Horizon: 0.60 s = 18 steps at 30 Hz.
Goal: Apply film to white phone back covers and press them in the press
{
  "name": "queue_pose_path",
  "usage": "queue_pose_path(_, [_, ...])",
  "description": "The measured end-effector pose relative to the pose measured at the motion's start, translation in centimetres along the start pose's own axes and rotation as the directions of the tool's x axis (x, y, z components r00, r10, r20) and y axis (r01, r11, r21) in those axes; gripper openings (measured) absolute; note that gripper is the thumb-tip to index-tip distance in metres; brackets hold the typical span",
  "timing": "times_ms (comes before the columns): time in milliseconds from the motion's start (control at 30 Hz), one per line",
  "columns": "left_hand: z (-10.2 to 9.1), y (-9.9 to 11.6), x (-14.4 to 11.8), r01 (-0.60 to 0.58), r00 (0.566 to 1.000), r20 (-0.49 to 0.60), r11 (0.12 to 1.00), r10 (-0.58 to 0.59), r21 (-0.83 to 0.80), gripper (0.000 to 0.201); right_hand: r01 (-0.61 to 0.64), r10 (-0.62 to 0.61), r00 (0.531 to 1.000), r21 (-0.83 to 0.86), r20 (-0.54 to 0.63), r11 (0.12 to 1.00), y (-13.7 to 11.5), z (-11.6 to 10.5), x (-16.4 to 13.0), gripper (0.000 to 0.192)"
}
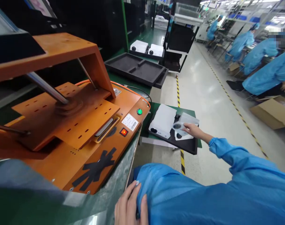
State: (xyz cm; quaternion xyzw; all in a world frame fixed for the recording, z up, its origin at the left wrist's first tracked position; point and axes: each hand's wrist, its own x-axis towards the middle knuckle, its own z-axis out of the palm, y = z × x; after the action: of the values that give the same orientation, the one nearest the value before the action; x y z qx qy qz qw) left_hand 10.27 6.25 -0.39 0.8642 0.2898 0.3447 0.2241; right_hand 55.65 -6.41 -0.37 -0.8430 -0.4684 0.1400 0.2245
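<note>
Head view: a white unit (185, 125) lies in a black tray (189, 145) on a low green cart (156, 107), beside a second white unit (162, 120). The right hand (191, 128) reaches out to it, fingers laid over its near edge and lens end. Its grip looks only partly closed, touching rather than lifting, though the hand is small in the picture and I cannot be sure. The left hand (130, 206) rests at the tabletop (104, 203) edge, fingers curled on the blue sleeve, holding nothing else. Judging by this, the step in hand is the pick-up of the unit from the tray. The next move calls for a firmer grip around the body, clear of the lens. On the tabletop stands an orange press (86, 125) with a green button (139, 111) and a red switch (124, 132). People in blue coats sit well apart across the aisle.
</note>
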Motion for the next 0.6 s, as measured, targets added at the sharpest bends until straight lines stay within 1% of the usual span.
queue_pose_path(33, [-0.2, 0.0, -0.2, -0.020, 1.000, -0.006, 1.000, 0.020, -0.002, 0.028, -0.026, 0.028, 0.999, -0.073, 0.021, 0.997, 1.7, -0.6, -0.4, 0.036])
queue_pose_path(100, [-0.3, -0.2, -0.4, -0.053, 0.999, -0.003, 0.999, 0.052, -0.010, 0.022, -0.053, 0.065, 0.996, -0.200, 0.054, 0.978, 3.9, -0.7, -1.5, 0.030])
queue_pose_path(200, [-0.4, -0.4, -0.5, -0.102, 0.994, 0.033, 0.995, 0.102, -0.009, 0.019, -0.032, 0.054, 0.997, -0.332, 0.057, 0.943, 5.3, 0.8, -2.8, 0.021])
queue_pose_path(267, [-0.9, -0.2, -0.6, -0.133, 0.988, 0.078, 0.991, 0.132, 0.002, 0.021, 0.024, -0.010, 0.999, -0.377, 0.039, 0.926, 5.3, 1.4, -3.1, 0.021])
queue_pose_path(300, [-1.3, 0.1, -0.7, -0.129, 0.987, 0.096, 0.992, 0.127, 0.010, 0.022, 0.063, -0.058, 0.998, -0.387, 0.025, 0.920, 5.0, 1.5, -3.1, 0.025])
queue_pose_path(367, [-2.2, 0.9, -0.9, -0.061, 0.993, 0.099, 0.997, 0.058, 0.036, 0.024, 0.156, -0.171, 0.985, -0.383, -0.006, 0.911, 4.4, 1.1, -2.6, 0.041])
queue_pose_path(400, [-2.7, 1.4, -1.1, -0.006, 0.997, 0.078, 0.998, 0.001, 0.061, 0.025, 0.210, -0.235, 0.972, -0.369, -0.024, 0.905, 4.1, 0.9, -2.0, 0.051])
queue_pose_path(467, [-3.5, 1.9, -1.5, 0.117, 0.993, 0.008, 0.984, -0.119, 0.133, 0.028, 0.329, -0.367, 0.928, -0.323, -0.063, 0.887, 3.4, 1.0, -0.3, 0.066])
queue_pose_path(500, [-3.8, 1.9, -1.8, 0.179, 0.984, -0.038, 0.967, -0.174, 0.181, 0.030, 0.396, -0.441, 0.892, -0.297, -0.101, 0.869, 2.9, 1.6, 0.7, 0.066])
queue_pose_path(567, [-4.5, 1.4, -2.4, 0.296, 0.954, -0.134, 0.911, -0.267, 0.288, 0.033, 0.557, -0.585, 0.805, -0.214, -0.098, 0.803, 0.8, 3.8, 2.4, 0.059])
queue_pose_path(600, [-4.8, 1.1, -2.8, 0.358, 0.933, -0.177, 0.867, -0.314, 0.347, 0.036, 0.640, -0.654, 0.754, -0.159, -0.058, 0.752, -1.0, 5.4, 2.7, 0.052])
